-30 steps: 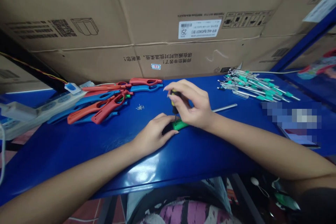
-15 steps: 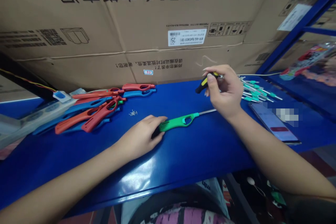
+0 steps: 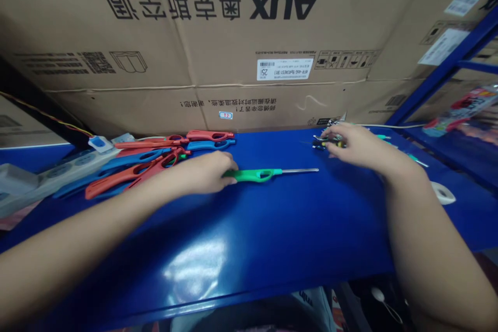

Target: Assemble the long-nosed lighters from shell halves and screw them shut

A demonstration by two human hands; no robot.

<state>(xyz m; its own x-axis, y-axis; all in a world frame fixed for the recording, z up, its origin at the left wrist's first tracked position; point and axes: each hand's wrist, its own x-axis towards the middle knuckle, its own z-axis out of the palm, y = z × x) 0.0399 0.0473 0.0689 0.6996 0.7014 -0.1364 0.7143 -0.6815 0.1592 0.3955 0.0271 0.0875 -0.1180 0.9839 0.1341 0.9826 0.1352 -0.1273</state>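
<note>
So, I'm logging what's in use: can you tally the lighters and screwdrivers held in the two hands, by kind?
Green long-reach lighter: 1, held by its handle in the left hand
Black-and-yellow screwdriver: 1, in the right hand
Total: 2

Free room along front tabletop; green lighter beyond, cardboard box behind

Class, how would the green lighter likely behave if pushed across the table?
The green lighter probably stays stiff, judging by its straight metal rod. Its long, looped handle suggests little rolling. The glossy table may let it slide.
</note>
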